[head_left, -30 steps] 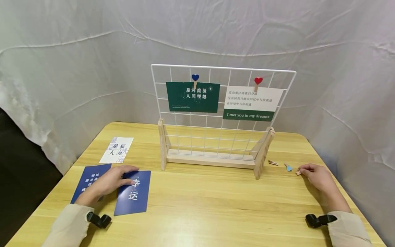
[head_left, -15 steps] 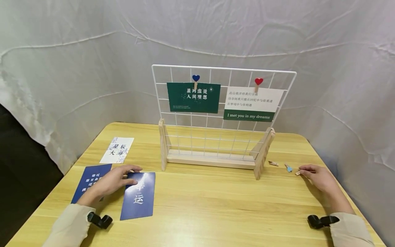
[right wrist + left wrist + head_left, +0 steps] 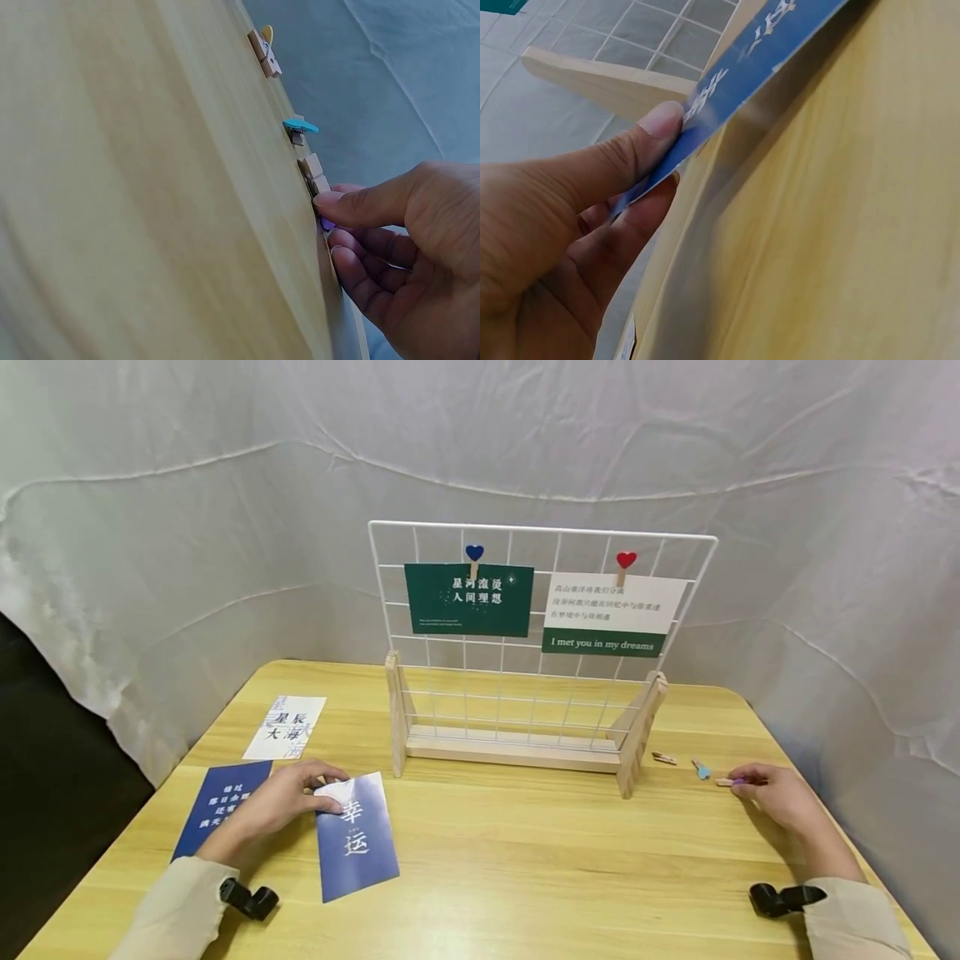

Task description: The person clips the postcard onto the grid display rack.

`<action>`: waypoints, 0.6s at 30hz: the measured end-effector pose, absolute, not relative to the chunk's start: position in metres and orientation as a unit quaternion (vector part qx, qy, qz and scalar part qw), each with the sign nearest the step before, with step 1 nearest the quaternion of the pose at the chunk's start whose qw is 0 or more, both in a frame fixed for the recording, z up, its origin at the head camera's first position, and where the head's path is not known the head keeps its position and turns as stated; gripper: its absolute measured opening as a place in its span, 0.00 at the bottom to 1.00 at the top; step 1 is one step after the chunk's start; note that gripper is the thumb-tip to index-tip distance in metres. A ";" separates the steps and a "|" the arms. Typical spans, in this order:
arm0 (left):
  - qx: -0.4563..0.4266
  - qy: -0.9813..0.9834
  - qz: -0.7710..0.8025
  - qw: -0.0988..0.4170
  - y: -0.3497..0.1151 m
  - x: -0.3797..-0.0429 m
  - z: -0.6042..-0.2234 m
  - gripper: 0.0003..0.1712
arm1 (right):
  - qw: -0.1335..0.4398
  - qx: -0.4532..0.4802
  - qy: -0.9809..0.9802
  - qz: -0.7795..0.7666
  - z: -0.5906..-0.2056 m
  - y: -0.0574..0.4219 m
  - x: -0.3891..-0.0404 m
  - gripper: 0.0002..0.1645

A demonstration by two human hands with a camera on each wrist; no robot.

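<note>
My left hand (image 3: 288,797) pinches the upper left corner of a blue card (image 3: 358,860) with white characters, thumb on the face and fingers behind. In the left wrist view the card (image 3: 735,82) is tilted off the tabletop. At the table's right side my right hand (image 3: 776,793) pinches a small wooden clothespin (image 3: 313,171) by its purple end, between thumb and fingers. Beyond it lie a clothespin with a light blue heart (image 3: 702,770) and another with a yellow decoration (image 3: 268,36). A second blue card (image 3: 225,793) lies partly under my left forearm.
A white wire grid (image 3: 517,681) on a wooden stand (image 3: 510,752) rises mid-table. On it hang a green card (image 3: 470,610) under a blue heart clip (image 3: 475,553) and a white-and-green card (image 3: 611,610) under a red heart clip (image 3: 626,560). A white card (image 3: 285,728) lies back left.
My left hand has drawn the blue card rightward, turned it a little and lifted it at the gripped corner. My right fingers have shifted on the clothespin, whose purple end now shows.
</note>
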State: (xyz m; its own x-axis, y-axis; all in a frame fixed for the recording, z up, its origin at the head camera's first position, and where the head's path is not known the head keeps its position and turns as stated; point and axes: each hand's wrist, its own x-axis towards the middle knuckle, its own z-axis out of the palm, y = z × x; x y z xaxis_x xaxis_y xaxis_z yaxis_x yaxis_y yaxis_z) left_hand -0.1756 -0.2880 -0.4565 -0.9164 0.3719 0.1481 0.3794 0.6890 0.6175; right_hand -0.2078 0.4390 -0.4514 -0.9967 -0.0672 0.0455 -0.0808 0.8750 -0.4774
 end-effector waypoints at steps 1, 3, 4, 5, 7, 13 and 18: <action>-0.203 -0.917 -0.343 0.004 -0.287 -0.175 -0.457 0.23 | 0.012 0.037 -0.969 0.245 -0.451 0.439 -0.208 0.13; -0.200 -0.914 -0.353 0.003 -0.285 -0.175 -0.457 0.22 | 0.009 0.034 -0.969 0.243 -0.452 0.439 -0.208 0.13; -0.199 -0.913 -0.358 0.002 -0.284 -0.175 -0.457 0.22 | 0.007 0.033 -0.969 0.243 -0.452 0.438 -0.208 0.13; -0.196 -0.910 -0.364 0.000 -0.284 -0.175 -0.457 0.21 | 0.008 0.032 -0.970 0.243 -0.452 0.438 -0.208 0.13; -0.195 -0.908 -0.370 0.001 -0.282 -0.175 -0.457 0.20 | 0.008 0.032 -0.969 0.243 -0.452 0.438 -0.209 0.13; -0.188 -0.896 -0.401 -0.008 -0.276 -0.176 -0.453 0.15 | 0.013 0.023 -0.969 0.247 -0.452 0.437 -0.206 0.12; -0.201 -0.897 -0.394 0.013 -0.266 -0.179 -0.446 0.10 | 0.011 0.010 -0.970 0.243 -0.450 0.437 -0.205 0.13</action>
State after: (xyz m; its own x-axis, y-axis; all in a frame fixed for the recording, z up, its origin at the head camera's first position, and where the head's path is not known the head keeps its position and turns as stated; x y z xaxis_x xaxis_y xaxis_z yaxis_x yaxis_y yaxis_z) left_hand -0.1792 -0.2664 -0.4464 -0.9191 0.3497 0.1818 0.3705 0.6093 0.7011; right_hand -0.2046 0.4374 -0.4501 -0.9996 -0.0138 0.0262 -0.0245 0.8822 -0.4703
